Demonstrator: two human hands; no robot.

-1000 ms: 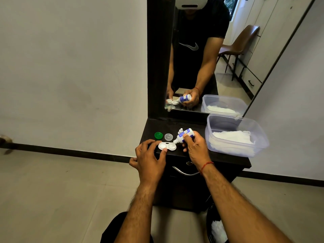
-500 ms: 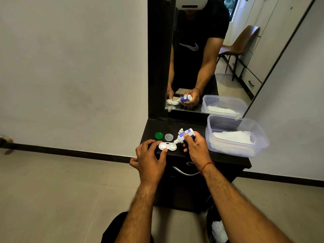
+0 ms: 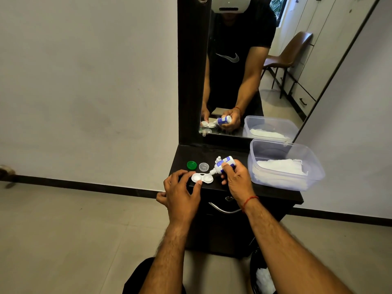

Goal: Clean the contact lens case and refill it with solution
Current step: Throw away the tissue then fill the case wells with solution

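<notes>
At frame centre, the right hand [image 3: 237, 179] grips the tilted bottle [image 3: 222, 165], nozzle down over the right well of the case [image 3: 202, 178]. The left hand [image 3: 182, 192] pins the case on the counter [image 3: 273, 193] with narrowed fingertips. Best to squeeze gently, fill each well without overflow, and keep the nozzle off the plastic. The case is white, twin-welled, uncapped; a green cap [image 3: 191, 165] and a clear cap [image 3: 204, 167] lie just above it.
</notes>
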